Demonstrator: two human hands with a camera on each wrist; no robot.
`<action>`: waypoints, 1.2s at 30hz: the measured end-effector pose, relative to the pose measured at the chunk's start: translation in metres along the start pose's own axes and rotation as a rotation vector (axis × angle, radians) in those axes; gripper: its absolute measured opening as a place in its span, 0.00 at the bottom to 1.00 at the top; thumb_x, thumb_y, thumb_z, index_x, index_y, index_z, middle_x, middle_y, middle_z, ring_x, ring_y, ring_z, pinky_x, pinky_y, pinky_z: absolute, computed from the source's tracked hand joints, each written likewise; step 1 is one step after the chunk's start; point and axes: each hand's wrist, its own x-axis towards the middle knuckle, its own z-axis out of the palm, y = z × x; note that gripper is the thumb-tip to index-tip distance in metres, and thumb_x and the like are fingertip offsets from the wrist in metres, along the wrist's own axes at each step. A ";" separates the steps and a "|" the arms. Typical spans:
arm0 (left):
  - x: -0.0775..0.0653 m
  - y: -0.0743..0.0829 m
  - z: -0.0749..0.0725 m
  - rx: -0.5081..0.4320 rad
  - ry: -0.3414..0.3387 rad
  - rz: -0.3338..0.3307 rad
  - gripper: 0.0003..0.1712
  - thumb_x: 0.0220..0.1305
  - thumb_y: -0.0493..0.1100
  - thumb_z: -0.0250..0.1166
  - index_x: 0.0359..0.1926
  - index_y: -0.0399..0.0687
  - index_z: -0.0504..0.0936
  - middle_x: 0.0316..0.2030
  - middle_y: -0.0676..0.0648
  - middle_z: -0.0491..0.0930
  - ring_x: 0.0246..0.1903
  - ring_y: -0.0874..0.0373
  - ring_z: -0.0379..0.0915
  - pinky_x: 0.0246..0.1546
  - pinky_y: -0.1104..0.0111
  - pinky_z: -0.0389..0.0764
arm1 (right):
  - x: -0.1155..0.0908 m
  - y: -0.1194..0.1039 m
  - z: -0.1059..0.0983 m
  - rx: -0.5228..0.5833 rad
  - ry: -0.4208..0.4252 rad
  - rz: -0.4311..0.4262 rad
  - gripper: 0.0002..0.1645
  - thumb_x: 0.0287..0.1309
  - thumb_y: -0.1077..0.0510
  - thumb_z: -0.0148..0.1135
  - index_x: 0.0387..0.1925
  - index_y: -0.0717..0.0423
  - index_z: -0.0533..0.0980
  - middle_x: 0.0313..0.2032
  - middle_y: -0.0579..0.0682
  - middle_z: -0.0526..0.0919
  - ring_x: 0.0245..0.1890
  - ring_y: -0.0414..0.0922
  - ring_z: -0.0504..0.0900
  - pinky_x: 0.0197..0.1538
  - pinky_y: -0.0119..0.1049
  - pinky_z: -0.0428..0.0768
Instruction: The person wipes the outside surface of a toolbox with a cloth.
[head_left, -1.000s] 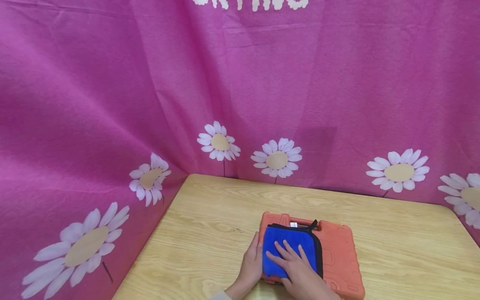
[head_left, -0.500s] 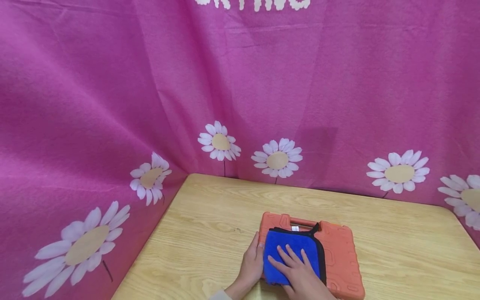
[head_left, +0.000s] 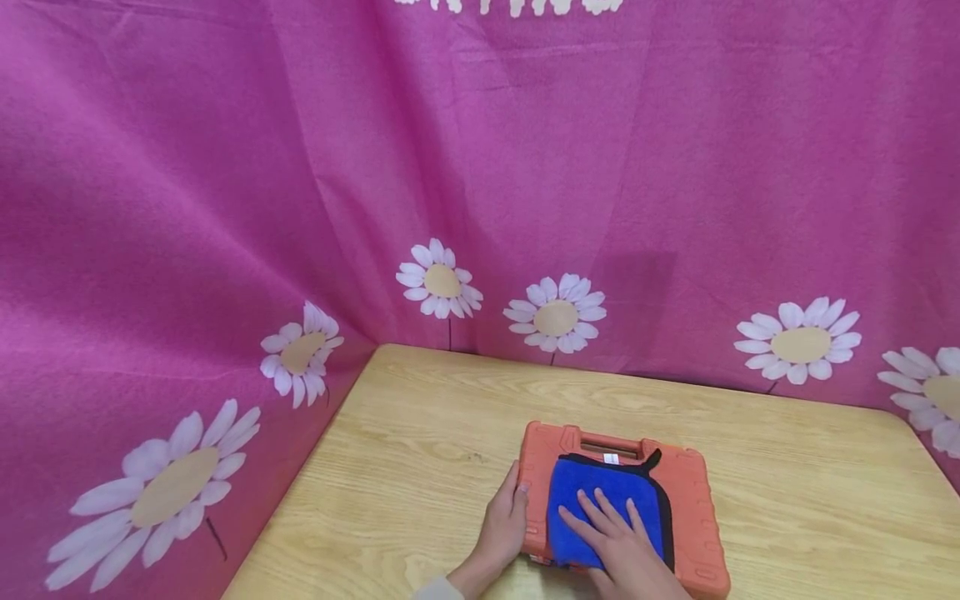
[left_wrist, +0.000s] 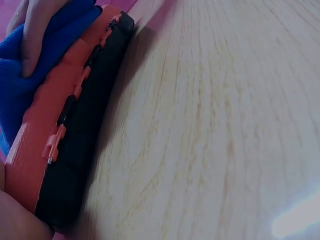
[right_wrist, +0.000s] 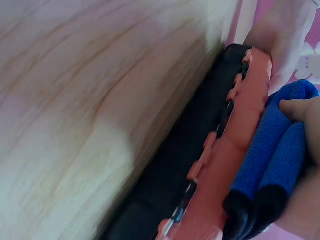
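My two hands are apart from each other, both at the orange case (head_left: pixel 693 508), which lies flat on the wooden tabletop (head_left: pixel 420 450). My left hand (head_left: pixel 501 529) rests along the case's left side, its fingers extended and lying against the edge rather than wrapped around it. My right hand (head_left: pixel 624 546) lies on the blue cloth (head_left: pixel 573 487), fingers straight and spread apart, palm downward; its thumb is at the cloth's near edge. The cloth sits on top of the case, covering its middle and near part, and from my right wrist I see it is folded in layers. Black edging (head_left: pixel 666 525) runs down its right side. Beyond the cloth are the case's handle (head_left: pixel 600 437) and a small white label (head_left: pixel 611 459). Orange latches (left_wrist: pixel 54 145) line the near side, above the black lower half (left_wrist: pixel 70 175).
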 end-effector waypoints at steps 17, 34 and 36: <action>0.000 0.000 -0.002 0.000 -0.008 -0.008 0.29 0.81 0.41 0.44 0.75 0.32 0.55 0.70 0.34 0.62 0.70 0.41 0.56 0.69 0.49 0.58 | 0.006 0.012 -0.008 -0.005 0.074 0.087 0.40 0.57 0.61 0.72 0.71 0.49 0.69 0.73 0.60 0.61 0.74 0.65 0.50 0.66 0.74 0.40; -0.001 0.003 -0.002 -0.042 -0.004 -0.047 0.30 0.80 0.42 0.45 0.75 0.33 0.54 0.72 0.35 0.60 0.71 0.40 0.53 0.70 0.49 0.55 | 0.020 0.046 -0.025 -0.082 0.192 0.042 0.41 0.55 0.66 0.72 0.70 0.53 0.69 0.71 0.67 0.61 0.72 0.70 0.50 0.63 0.78 0.41; -0.001 0.003 -0.002 -0.049 -0.005 -0.048 0.30 0.81 0.42 0.44 0.76 0.33 0.54 0.72 0.35 0.60 0.71 0.40 0.53 0.70 0.49 0.54 | 0.021 0.052 -0.027 -0.082 0.220 0.039 0.41 0.55 0.67 0.71 0.70 0.54 0.69 0.71 0.68 0.61 0.71 0.71 0.51 0.63 0.79 0.42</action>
